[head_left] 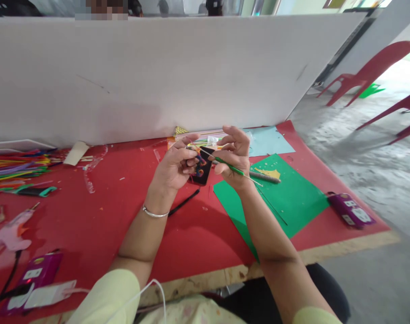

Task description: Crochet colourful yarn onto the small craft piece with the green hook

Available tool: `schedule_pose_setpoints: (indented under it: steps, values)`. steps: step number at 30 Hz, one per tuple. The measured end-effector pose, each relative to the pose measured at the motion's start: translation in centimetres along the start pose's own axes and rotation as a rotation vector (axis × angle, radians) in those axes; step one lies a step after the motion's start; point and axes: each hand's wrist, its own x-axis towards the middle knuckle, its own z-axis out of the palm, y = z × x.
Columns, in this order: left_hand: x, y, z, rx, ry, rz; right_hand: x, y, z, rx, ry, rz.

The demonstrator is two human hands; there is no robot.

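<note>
My left hand (178, 163) pinches a small crochet piece (200, 167) of dark blue and orange yarn between thumb and fingers. In my right hand (234, 155) is a crochet hook (237, 170) with a green handle, held between thumb and fingers, its thin metal tip pointing left at the yarn. The hook's tip lies close to the crochet piece; whether it is through a loop is too small to tell. Behind and below my left fingers, a black phone (207, 173) lies on the red table (130, 211), partly hidden.
A green sheet (293, 198) lies on the right, with a grey rod (266, 177) on it. Purple power strips (352, 210) sit at both sides. Colourful pipe cleaners (19, 167) and a pink glue gun (15, 229) are on the left. A white partition (140, 67) stands behind.
</note>
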Motion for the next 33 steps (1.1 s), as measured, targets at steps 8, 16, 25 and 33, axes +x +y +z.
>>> schedule_pose_setpoints:
  steps: [8,16,25,33]
  values:
    - [0.0,-0.1,-0.1,0.019,0.011,0.052,0.2,-0.7,-1.4,-0.083,-0.081,-0.103]
    - [0.3,0.0,-0.8,0.022,0.014,0.077,1.2,-1.4,-2.5,0.062,-0.178,-0.029]
    - [1.1,-1.8,-0.8,0.139,-0.087,0.191,1.0,-2.9,0.9,0.457,-0.028,0.398]
    - [2.4,-3.9,-1.3,0.423,0.132,0.688,1.6,-4.9,1.3,0.326,0.035,0.504]
